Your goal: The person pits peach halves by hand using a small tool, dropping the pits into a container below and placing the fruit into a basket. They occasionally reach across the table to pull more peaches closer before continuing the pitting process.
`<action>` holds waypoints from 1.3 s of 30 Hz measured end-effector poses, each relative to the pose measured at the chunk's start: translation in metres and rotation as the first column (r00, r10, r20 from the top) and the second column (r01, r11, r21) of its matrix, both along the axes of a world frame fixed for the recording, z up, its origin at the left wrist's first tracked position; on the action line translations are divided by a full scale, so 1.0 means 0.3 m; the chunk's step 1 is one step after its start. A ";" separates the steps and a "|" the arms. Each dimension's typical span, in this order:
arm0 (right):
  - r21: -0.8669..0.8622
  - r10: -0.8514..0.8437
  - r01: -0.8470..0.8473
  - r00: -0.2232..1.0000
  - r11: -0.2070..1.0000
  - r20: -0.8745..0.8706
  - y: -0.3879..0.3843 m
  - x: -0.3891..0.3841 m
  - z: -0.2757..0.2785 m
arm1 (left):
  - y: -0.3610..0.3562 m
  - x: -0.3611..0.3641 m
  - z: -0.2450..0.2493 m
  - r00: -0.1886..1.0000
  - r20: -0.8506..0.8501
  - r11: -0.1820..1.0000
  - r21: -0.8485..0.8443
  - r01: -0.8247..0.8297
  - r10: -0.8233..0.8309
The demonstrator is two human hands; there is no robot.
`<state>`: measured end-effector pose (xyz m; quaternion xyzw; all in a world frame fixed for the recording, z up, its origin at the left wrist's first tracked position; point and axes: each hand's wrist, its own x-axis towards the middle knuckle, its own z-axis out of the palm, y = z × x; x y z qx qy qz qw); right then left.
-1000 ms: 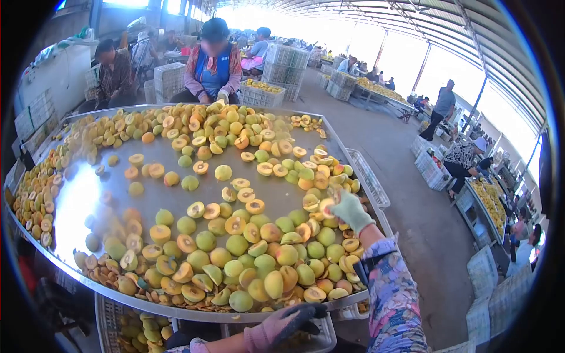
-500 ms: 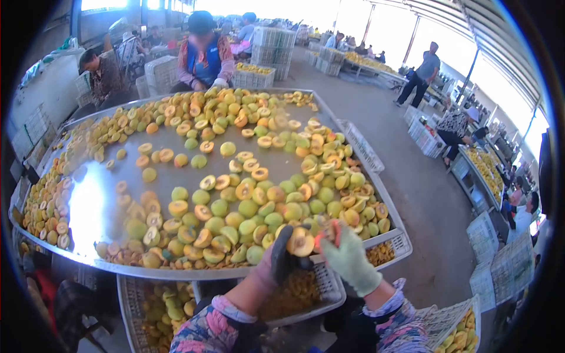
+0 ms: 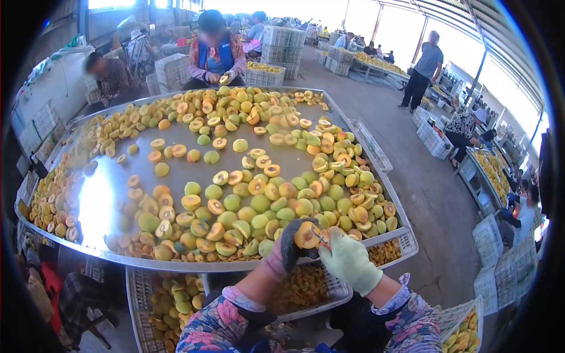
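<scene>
My left hand (image 3: 289, 246), in a dark grey glove, is closed around a peach half (image 3: 306, 235), cut face turned towards my right hand. My right hand (image 3: 352, 262), in a pale green glove, grips a small metal pitting tool (image 3: 321, 237), its tip against the middle of the cut face. Most of the tool's handle is hidden by the fingers. Both hands are above the near edge of a metal table (image 3: 194, 266), which is spread with many halved peaches (image 3: 259, 203), some cut side up.
Below my hands a plastic crate (image 3: 344, 289) holds peach scraps. Crates of peach halves stand at lower left (image 3: 139, 312) and lower right (image 3: 456, 317). One person (image 3: 216, 56) works across the table, another (image 3: 109, 76) at far left. Stacked crates (image 3: 281, 52) stand behind.
The tool's tip now meets the cut face of the peach half; before, my right hand was slightly apart from it. The view has shifted a little. The person opposite has raised their hands.
</scene>
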<state>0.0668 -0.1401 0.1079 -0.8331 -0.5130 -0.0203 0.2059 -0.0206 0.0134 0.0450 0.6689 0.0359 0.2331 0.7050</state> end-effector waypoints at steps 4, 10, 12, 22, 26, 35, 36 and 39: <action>-0.073 -0.016 0.015 1.000 0.997 -0.010 0.018 -0.030 0.032 | 0.001 0.012 -0.049 0.997 0.033 0.930 -0.360 0.077 -0.070; -0.076 0.024 -0.028 0.998 0.997 -0.057 0.018 -0.036 -0.011 | 0.023 0.043 -0.115 0.985 0.063 0.955 0.243 -0.170 0.159; -0.104 0.015 -0.020 0.999 0.994 -0.047 0.019 -0.049 -0.015 | 0.012 0.051 -0.124 0.988 0.040 0.988 0.028 -0.150 0.149; -0.014 0.089 -0.112 0.857 0.994 -0.507 0.011 -0.028 -0.101 | -0.004 0.038 -0.088 0.981 0.056 0.975 -0.136 -0.176 0.185; -0.096 0.041 -0.118 0.814 0.988 -0.579 0.005 -0.006 -0.149 | 0.007 0.038 -0.066 0.969 0.214 0.978 0.137 -0.158 0.126; -0.269 -0.212 -0.051 0.480 0.962 -0.851 0.037 -0.060 0.030 | -0.015 0.050 -0.082 0.991 0.109 0.934 -0.355 -0.034 0.077; -0.269 -0.212 -0.051 0.481 0.962 -0.851 0.040 -0.063 0.029 | -0.015 0.051 -0.078 0.999 0.037 0.835 -0.550 0.001 0.024; -0.248 -0.212 -0.042 0.394 0.968 -0.894 0.038 -0.057 -0.019 | -0.015 0.063 -0.074 0.999 -0.028 0.726 -0.687 -0.032 0.018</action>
